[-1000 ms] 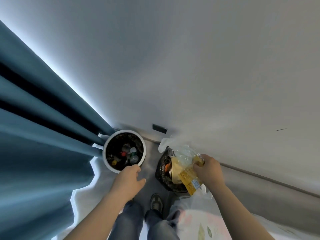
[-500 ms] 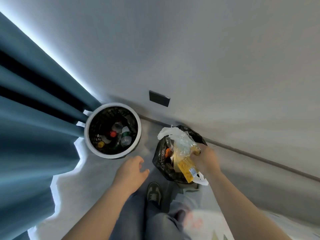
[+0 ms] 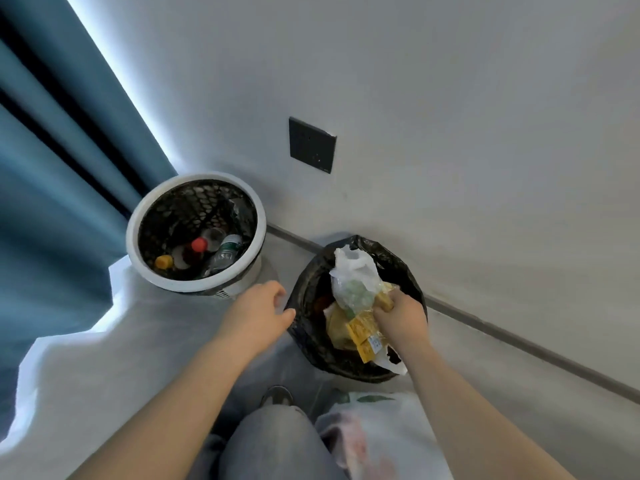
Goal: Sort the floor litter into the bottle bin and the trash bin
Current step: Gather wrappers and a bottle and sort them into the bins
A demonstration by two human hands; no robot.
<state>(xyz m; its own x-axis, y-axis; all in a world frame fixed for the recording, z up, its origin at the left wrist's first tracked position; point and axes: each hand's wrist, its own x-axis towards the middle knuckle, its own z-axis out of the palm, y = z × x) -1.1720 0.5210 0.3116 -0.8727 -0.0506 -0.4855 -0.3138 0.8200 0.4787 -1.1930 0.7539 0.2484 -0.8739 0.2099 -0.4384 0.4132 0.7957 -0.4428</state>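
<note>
My right hand (image 3: 401,315) is closed around a bundle of litter: a yellow wrapper (image 3: 362,336) and a clear plastic bag (image 3: 353,284) bunched together. I hold it right over the mouth of the trash bin (image 3: 408,271), the one lined with a black bag, and the bundle's lower end dips inside the rim, where other yellowish scraps already lie. My left hand (image 3: 258,315) is empty, fingers loosely spread, hovering just beside the trash bin's left edge, between it and the bottle bin (image 3: 138,216); whether the fingertips touch the black liner I cannot tell. The bottle bin is a white-rimmed mesh basket standing to the left of the trash bin, near it but apart, with several plastic bottles (image 3: 225,252) at its bottom, one red-capped, one yellow-capped. Both bins stand on a pale grey floor (image 3: 145,341) against a white wall (image 3: 450,116) with a dark skirting strip. A dark socket plate (image 3: 311,144) sits on the wall above them, and a blue curtain (image 3: 52,185) hangs at the left. My jeans (image 3: 273,445) and one shoe (image 3: 277,395) show below
</note>
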